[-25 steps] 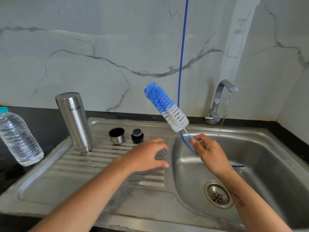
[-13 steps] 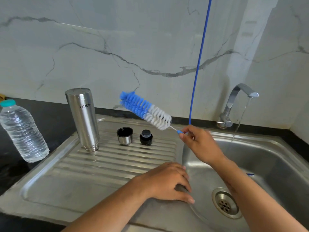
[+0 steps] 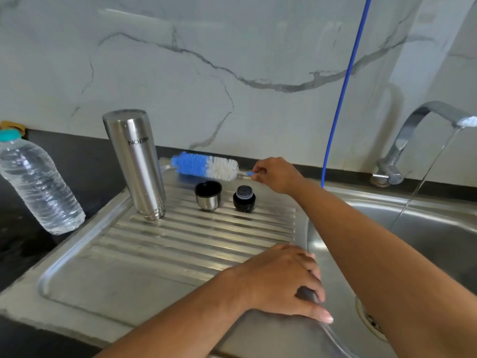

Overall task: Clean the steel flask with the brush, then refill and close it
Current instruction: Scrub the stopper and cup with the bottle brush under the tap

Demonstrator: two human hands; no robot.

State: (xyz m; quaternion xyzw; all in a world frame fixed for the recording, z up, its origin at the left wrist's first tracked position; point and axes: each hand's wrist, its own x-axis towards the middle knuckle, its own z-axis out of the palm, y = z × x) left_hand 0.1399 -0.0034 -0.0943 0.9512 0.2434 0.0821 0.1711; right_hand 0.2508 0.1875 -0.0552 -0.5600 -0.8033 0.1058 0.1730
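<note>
A marble wall rises behind a steel sink (image 3: 77,293) set in a dark worktop. The right hand (image 3: 276,174) pinches the thin handle of the brush (image 3: 206,166), whose bristles lie along the drainboard's back edge, seemingly being set down out of the way. The left hand (image 3: 281,282) rests with loose fingers on the ridge between drainboard and basin, probably for support. The flask (image 3: 135,164) stands inverted at the drainboard's back left corner, likely to drain. Its cup (image 3: 208,195) and stopper (image 3: 244,198) sit just beside it, and a water bottle (image 3: 38,187) waits on the worktop. The tap (image 3: 423,130) runs.
</note>
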